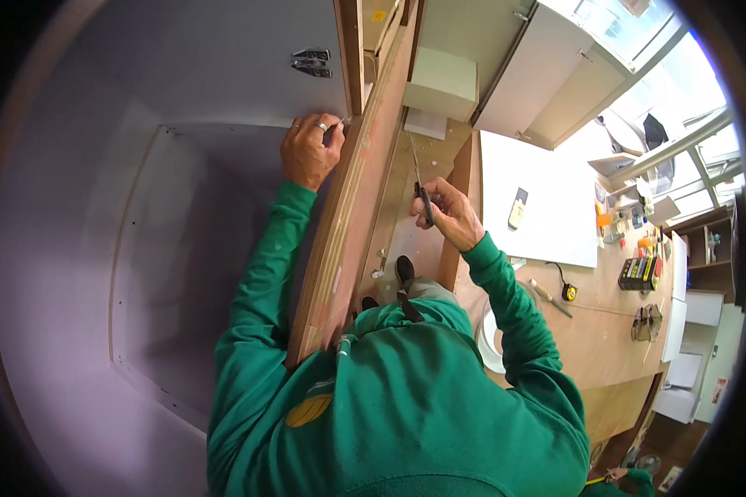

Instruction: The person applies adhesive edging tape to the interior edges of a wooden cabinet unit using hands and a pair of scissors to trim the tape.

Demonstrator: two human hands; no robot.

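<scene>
My left hand (311, 151), with a ring on one finger, is pinched closed at the edge of a pale grey cabinet panel (224, 58). A small, partly dark thing with a shiny tip shows at its fingertips, too small to name. Above it, a metal hinge-like fitting (312, 63) is on the panel. In my right hand (454, 214) is a screwdriver (423, 203) with a black handle, its long thin shaft pointing up and away. Between my arms runs a thick layered wooden edge (340, 224), close to my left forearm.
At right a wooden workbench (597, 331) carries a white board (497, 174), a tape measure (569, 291), a black-and-yellow box (640, 273) and glasses (646, 322). A white bucket (491, 344) stands by my right elbow. Another person's green sleeve (638, 479) shows at the lower right.
</scene>
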